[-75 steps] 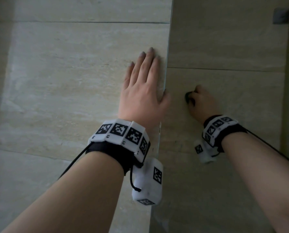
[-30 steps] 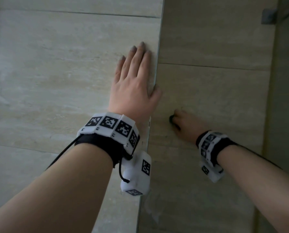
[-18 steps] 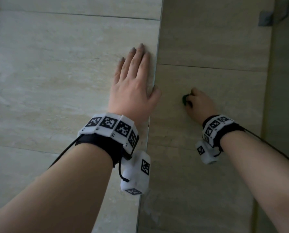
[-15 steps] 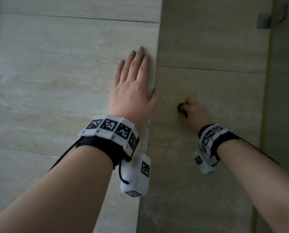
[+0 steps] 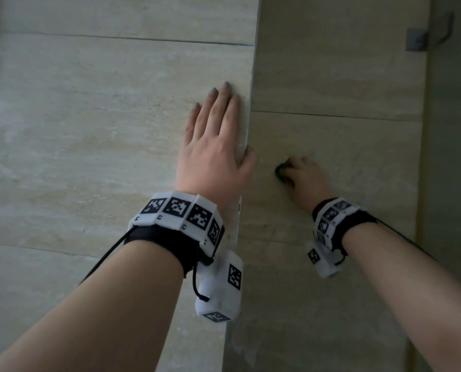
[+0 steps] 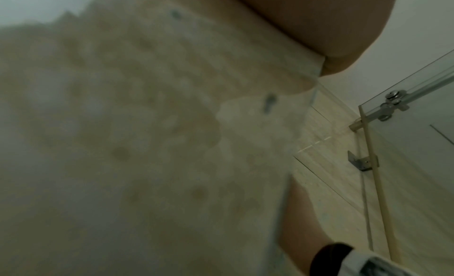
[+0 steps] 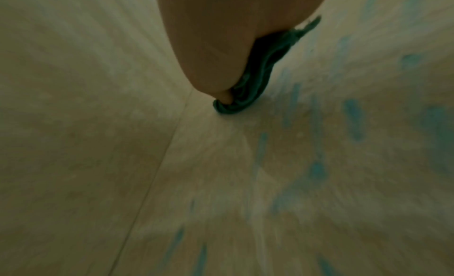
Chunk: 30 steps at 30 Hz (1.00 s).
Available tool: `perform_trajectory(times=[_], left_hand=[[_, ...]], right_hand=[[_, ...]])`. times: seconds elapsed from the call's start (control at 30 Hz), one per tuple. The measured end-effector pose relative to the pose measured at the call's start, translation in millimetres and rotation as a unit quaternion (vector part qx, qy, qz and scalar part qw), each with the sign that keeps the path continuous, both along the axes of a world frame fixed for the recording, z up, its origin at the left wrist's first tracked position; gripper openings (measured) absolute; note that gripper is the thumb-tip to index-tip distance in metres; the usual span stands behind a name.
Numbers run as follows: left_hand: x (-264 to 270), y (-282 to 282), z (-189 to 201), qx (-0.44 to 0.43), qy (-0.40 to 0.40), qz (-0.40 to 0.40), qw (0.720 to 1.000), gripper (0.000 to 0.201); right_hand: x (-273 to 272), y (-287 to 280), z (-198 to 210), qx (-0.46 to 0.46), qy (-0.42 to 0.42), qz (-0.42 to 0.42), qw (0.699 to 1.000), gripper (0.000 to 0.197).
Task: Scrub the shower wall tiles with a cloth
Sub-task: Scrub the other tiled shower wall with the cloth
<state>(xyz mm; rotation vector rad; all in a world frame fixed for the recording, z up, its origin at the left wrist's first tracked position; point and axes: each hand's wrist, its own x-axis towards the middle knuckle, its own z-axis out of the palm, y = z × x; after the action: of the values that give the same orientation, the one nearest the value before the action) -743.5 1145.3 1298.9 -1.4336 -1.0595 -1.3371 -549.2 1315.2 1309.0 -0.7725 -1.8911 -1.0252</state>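
The tiles [image 5: 103,124] look like smooth, faintly veined beige stone, the cloth [image 7: 258,80] soft crumpled teal fabric, the panel [image 6: 417,144] clear glass.

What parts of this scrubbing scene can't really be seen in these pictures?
- Cloth: head view, mostly hidden under the right hand; its size is unclear.
- Right hand's fingers: right wrist view, cut off by the top edge.
- Left hand fingers: left wrist view, out of frame; wall tile blurred.
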Motion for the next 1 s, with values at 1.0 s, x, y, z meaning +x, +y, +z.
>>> perform_trajectory(times=[1.0], left_hand=[[-1, 1, 1, 0.012, 0.008, 0.004, 1.0, 0.075]], right_hand=[[-29, -11, 65, 0.004, 0.033, -0.166, 0.986, 0.03]])
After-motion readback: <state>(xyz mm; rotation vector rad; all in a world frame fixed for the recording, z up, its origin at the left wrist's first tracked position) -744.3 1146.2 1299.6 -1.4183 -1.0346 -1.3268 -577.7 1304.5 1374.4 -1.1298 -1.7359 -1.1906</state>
